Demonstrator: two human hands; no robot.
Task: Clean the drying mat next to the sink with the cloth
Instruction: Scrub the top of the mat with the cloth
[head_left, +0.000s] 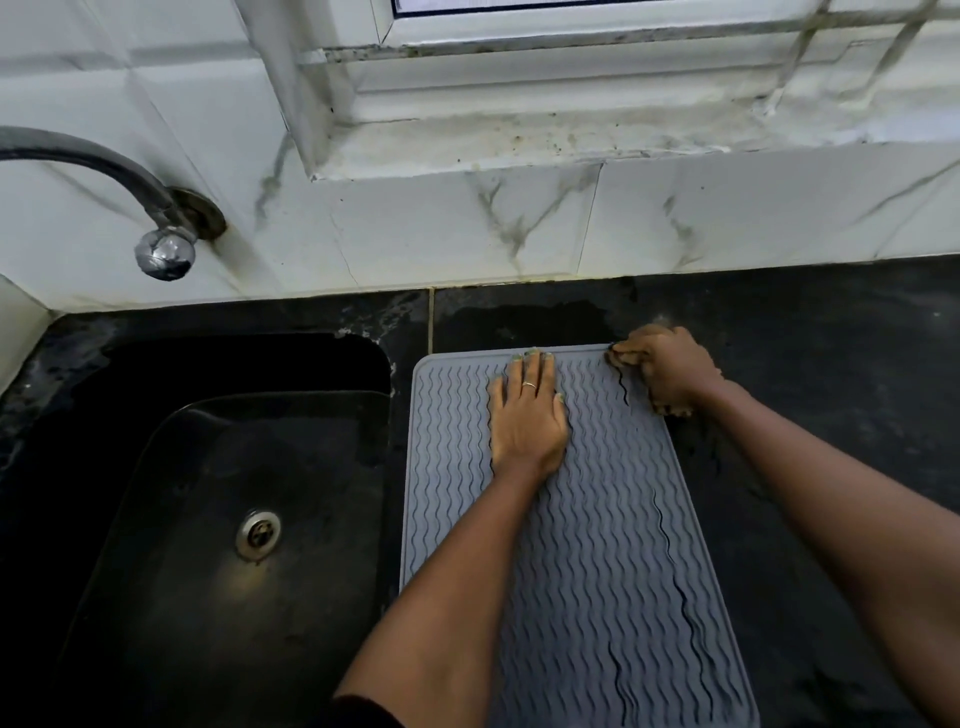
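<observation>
The grey drying mat (597, 545) with wavy ridges lies on the black counter, right of the sink. My left hand (527, 415) presses flat on the mat's far half, fingers together, reaching its far edge. My right hand (670, 366) is closed around a brownish cloth (675, 408) at the mat's far right corner. Only small bits of the cloth show beneath and in front of the fist. Dark wet streaks run along some of the mat's grooves.
A black sink (208, 493) with a metal drain (258, 532) lies to the left. A metal tap (156, 228) comes out of the white marbled wall tiles above it. The black counter (831, 389) extends right of the mat; a window sill (519, 145) sits behind.
</observation>
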